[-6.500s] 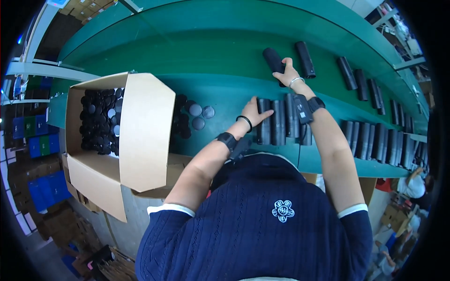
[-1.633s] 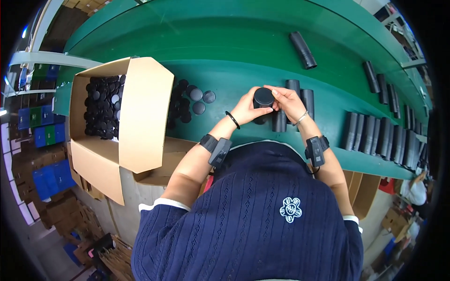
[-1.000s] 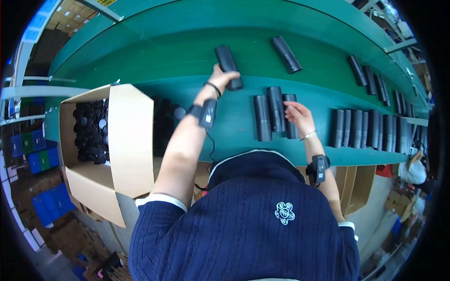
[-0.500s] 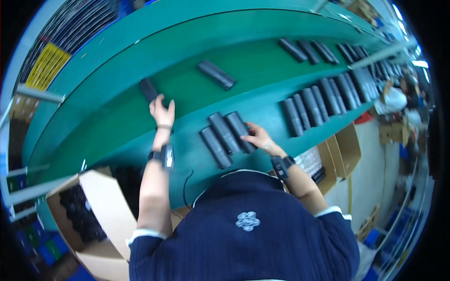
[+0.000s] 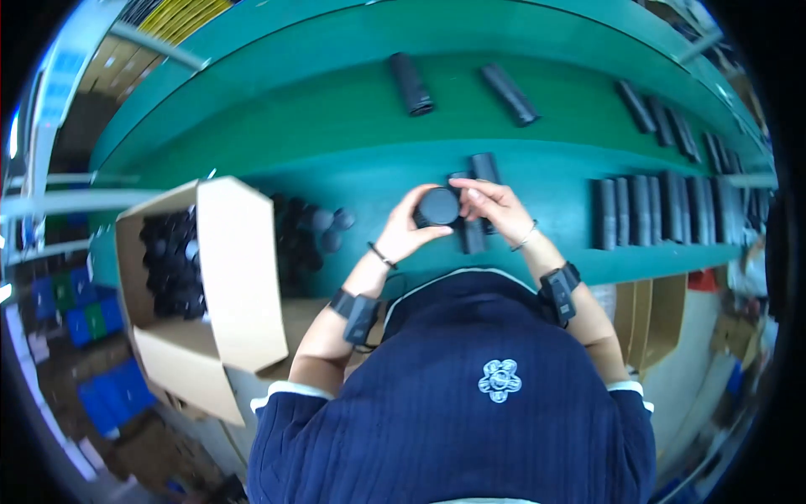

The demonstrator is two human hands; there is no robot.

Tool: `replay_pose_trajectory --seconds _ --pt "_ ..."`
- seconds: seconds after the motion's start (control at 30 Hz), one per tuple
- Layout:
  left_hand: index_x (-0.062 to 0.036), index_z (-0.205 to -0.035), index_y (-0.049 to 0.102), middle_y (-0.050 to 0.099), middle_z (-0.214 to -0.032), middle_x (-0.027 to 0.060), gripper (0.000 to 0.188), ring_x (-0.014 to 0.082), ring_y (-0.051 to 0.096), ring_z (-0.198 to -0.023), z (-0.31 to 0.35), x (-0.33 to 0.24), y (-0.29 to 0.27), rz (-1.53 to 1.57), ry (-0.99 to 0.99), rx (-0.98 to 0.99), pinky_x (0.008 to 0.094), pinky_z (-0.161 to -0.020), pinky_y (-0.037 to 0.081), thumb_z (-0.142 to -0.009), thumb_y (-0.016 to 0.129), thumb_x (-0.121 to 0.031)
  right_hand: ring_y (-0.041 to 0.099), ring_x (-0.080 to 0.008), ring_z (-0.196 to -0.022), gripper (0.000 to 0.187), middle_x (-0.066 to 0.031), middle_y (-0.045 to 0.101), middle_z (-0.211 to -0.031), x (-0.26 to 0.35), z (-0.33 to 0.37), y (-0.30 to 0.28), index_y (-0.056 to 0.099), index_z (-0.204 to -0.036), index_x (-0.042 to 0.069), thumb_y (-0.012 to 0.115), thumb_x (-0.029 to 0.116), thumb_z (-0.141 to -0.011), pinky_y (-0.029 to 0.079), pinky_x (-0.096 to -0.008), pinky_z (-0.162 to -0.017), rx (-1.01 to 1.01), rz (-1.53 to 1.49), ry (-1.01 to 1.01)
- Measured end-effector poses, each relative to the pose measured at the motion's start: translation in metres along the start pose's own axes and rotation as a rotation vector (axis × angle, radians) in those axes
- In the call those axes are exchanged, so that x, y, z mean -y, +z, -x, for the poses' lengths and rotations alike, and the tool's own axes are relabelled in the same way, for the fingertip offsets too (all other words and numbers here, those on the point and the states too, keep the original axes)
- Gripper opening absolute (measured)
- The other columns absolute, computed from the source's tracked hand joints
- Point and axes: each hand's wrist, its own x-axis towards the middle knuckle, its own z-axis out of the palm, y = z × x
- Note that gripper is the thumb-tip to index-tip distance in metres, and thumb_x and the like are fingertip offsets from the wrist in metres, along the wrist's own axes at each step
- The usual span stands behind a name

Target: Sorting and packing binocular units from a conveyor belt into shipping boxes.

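Note:
In front of my chest, my left hand (image 5: 405, 232) is wrapped round a black cylinder (image 5: 438, 207), whose round end faces up. My right hand (image 5: 497, 212) is at the cylinder's right side, thumb and forefinger drawn together near its rim. Whether anything small is between those fingers is too unclear to make out. Behind and under the right hand, other black cylinders (image 5: 484, 167) lie on the green bench, partly covered by the hands. Left of my left hand, dark round caps (image 5: 336, 220) are heaped on the bench.
An open cardboard box (image 5: 243, 277) full of black round pieces stands at the left. Two black cylinders (image 5: 411, 86) lie on the darker green strip ahead. Rows of black cylinders (image 5: 642, 210) line the bench at right, above another cardboard box (image 5: 659, 315).
My left hand has come back from the far strip and now holds a cylinder upright before me. My right hand has left the cylinder on the bench and joined it. The view has swung left.

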Motion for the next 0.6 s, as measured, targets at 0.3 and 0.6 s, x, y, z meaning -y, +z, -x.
replay_pose_trajectory --seconds 0.3,0.6 --pt "-0.0047 -0.122 0.045 0.045 -0.127 0.0148 0.066 0.0297 0.039 -0.125 0.032 0.020 -0.003 -0.232 0.111 -0.056 0.0509 -0.110 0.013 -0.068 0.077 -0.023 0.055 -0.0038 -0.067 0.035 -0.0010 0.064 -0.096 -0.034 -0.015 0.026 0.058 -0.121 0.007 0.062 0.018 -0.088 0.046 -0.0176 -0.060 0.105 -0.024 0.129" --pt "-0.0023 -0.119 0.044 0.046 -0.116 0.0140 0.061 0.0284 0.044 -0.113 0.024 0.024 -0.010 -0.154 0.149 0.011 0.0374 -0.097 0.035 -0.071 0.074 -0.024 0.055 -0.0057 -0.058 0.024 -0.0025 0.064 -0.087 -0.035 -0.013 0.040 0.065 -0.109 0.006 0.061 0.017 -0.088 0.047 -0.0179 -0.052 -0.002 0.090 0.032"
